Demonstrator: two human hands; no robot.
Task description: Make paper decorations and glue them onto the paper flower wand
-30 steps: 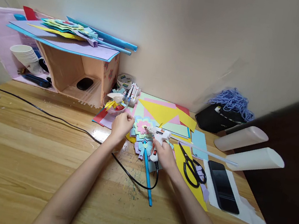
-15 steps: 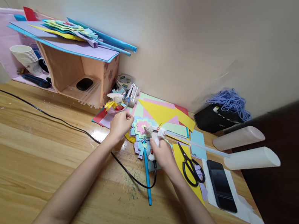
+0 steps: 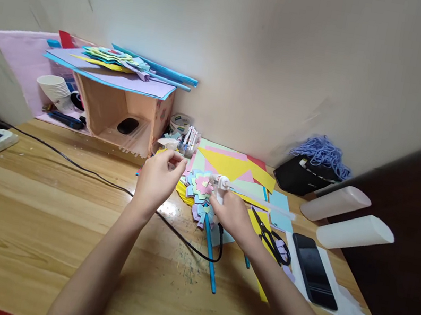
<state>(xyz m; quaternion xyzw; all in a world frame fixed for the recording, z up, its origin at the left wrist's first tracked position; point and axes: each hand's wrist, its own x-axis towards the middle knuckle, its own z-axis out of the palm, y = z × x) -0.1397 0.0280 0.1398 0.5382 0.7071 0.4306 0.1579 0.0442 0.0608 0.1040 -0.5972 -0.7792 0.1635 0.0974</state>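
Observation:
My right hand [image 3: 232,212] is wrapped round the handle of a white hot glue gun [image 3: 223,183], whose nozzle points left over a layered paper flower [image 3: 201,184]. A long translucent glue stick [image 3: 267,201] sticks out behind the gun. The flower has a pink centre with pastel petals, and a blue stem [image 3: 210,257] runs from it toward me along the table. Left of the flower my left hand [image 3: 160,179] is raised, thumb and fingertips pinched together; what they hold, if anything, is too small to make out.
Black scissors [image 3: 271,240] and a phone [image 3: 312,271] lie to the right, by two white cylinders [image 3: 355,233]. Coloured paper [image 3: 225,164] lies behind. A pink box [image 3: 121,110] carries another paper flower [image 3: 114,59]. The gun's black cord [image 3: 177,233] crosses the table.
My left hand has moved left, away from the flower, still pinching. The glue gun has barely moved above the flower. The whole view has shifted slightly.

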